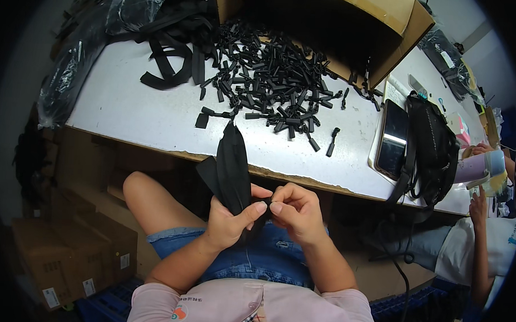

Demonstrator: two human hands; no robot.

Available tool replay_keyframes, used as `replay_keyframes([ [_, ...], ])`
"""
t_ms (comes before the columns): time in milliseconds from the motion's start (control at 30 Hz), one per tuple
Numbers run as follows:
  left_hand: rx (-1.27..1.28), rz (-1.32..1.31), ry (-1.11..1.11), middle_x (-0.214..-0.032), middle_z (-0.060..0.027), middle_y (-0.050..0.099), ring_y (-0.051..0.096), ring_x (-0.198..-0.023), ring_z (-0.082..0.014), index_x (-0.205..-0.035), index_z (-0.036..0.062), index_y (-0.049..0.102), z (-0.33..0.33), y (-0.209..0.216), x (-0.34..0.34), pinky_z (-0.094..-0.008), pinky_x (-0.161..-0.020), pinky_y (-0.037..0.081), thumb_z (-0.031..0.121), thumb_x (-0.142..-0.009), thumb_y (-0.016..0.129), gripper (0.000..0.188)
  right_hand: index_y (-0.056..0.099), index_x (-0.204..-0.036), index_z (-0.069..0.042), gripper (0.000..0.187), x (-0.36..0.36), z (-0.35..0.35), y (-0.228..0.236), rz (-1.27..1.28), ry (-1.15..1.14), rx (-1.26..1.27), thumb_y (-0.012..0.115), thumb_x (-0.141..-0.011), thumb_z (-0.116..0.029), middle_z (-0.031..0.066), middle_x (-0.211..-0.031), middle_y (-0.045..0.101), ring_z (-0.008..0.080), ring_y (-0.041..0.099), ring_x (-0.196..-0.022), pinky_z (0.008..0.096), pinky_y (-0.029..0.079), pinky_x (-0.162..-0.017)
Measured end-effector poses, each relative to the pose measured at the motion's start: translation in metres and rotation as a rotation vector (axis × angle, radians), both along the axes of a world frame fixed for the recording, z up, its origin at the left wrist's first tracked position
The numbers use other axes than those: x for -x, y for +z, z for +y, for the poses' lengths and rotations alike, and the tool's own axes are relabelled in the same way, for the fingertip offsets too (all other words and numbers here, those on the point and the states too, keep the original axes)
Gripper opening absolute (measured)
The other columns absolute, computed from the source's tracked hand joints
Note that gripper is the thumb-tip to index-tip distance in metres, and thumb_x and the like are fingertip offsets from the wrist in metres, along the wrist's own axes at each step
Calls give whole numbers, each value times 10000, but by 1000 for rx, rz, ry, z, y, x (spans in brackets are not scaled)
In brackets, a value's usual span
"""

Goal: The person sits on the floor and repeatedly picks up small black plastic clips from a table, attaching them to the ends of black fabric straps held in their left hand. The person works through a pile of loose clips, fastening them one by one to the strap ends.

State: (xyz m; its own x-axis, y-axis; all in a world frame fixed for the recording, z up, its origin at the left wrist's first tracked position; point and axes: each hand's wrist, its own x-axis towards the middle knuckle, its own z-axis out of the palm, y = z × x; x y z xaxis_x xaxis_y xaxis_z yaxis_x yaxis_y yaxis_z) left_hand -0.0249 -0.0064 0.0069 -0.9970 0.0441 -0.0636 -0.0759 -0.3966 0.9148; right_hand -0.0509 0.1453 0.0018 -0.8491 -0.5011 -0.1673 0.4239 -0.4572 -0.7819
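Observation:
Above my lap, just off the table's front edge, my left hand [229, 222] is closed round a bundle of black fabric strips [233, 165]. Its far end rises to the tabletop and meets a few black zipper sliders there. My right hand [299, 213] is pinched shut close against the left thumb tip. A small dark bit shows between the two hands, too small to make out. Beyond them lies a big heap of black zipper sliders [285, 76] with long pulls, spread on the white table [116, 106]. One slider [332, 142] lies apart at the heap's near right.
A cardboard box [410, 44] opens toward the heap. Black straps [167, 70] and plastic-wrapped bundles [71, 78] lie at the left. On the right are a phone [392, 138], a black bag [434, 151], a lilac cup [472, 169] and a co-worker's arm [481, 251]. Cartons [69, 256] stand lower left.

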Motion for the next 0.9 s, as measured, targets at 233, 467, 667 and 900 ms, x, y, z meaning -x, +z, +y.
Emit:
replay_keyframes([
  [233, 98, 58, 34, -751, -25, 546, 460, -540, -36, -919, -16, 566, 2, 5, 1, -159, -468, 367, 48, -772, 570, 160, 521, -783, -7, 63, -6, -14, -3, 323, -266, -254, 578, -756, -5, 12, -710, 502, 27, 386, -478, 171, 310, -410],
  [467, 161, -6, 136, -654, -10, 535, 412, -459, -26, -909, -16, 568, 13, 6, -1, -153, -405, 321, 67, -765, 569, 166, 513, -790, 1, 53, -15, -22, -8, 778, -493, -645, 553, -760, 18, 41, -702, 477, 47, 402, -535, 178, 332, -465],
  [667, 190, 29, 154, -651, -4, 525, 416, -461, -21, -897, -16, 568, 14, 8, 0, -153, -402, 323, 53, -764, 568, 150, 511, -796, 2, 40, -9, -12, -13, 556, -283, -449, 536, -788, -28, 19, -691, 468, 41, 390, -544, 178, 321, -475],
  [900, 246, 83, -10, -820, -52, 580, 535, -746, -79, -931, -11, 570, -2, 8, -2, -220, -660, 443, 44, -780, 569, 161, 514, -809, 5, 65, -9, -8, -6, 334, -131, -255, 507, -822, -59, 13, -722, 468, 50, 401, -641, 180, 332, -567],
])
